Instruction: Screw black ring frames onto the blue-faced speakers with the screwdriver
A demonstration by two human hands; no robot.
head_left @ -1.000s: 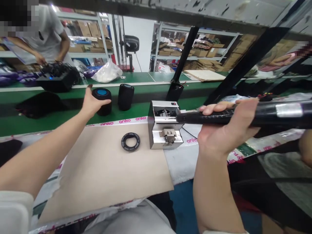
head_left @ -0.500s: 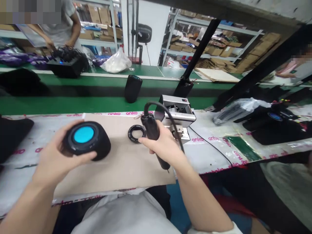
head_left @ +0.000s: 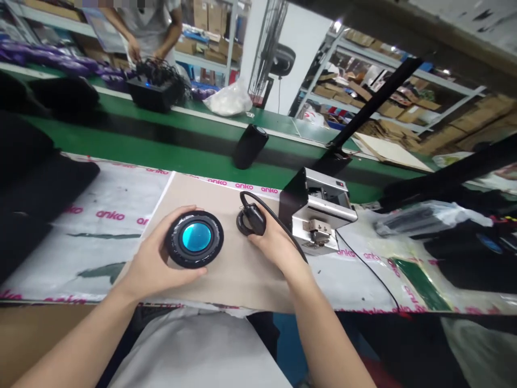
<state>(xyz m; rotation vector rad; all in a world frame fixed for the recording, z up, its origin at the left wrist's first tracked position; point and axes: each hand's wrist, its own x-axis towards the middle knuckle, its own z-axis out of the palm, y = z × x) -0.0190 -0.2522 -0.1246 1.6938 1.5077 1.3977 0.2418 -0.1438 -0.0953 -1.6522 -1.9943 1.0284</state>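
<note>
My left hand [head_left: 155, 264] is closed around a round black speaker [head_left: 216, 242] at its left side. The speaker's shiny blue disc [head_left: 196, 237] faces up toward me. In my right hand [head_left: 277, 242] is a black corded electric screwdriver [head_left: 257, 220], its cable looping from the top over my wrist. The lower end and tip of the screwdriver are hidden by the hand. Just left of it, a black ring [head_left: 241, 226] lies on the brown cardboard sheet [head_left: 226, 288], partly covered by the screwdriver.
A silver and black machine [head_left: 329, 207] stands right of my right hand. Behind the cardboard, a black cylindrical speaker [head_left: 249, 148] stands on the green surface [head_left: 194, 145]. Dark pieces [head_left: 36, 178] lie at left, a bagged item [head_left: 420, 218] at right. Across the bench, a person handles black cables [head_left: 159, 75].
The view has tilted and shifted. The speaker in my left hand has turned so its blue face shows more squarely. My right hand has brought the screwdriver over part of the ring.
</note>
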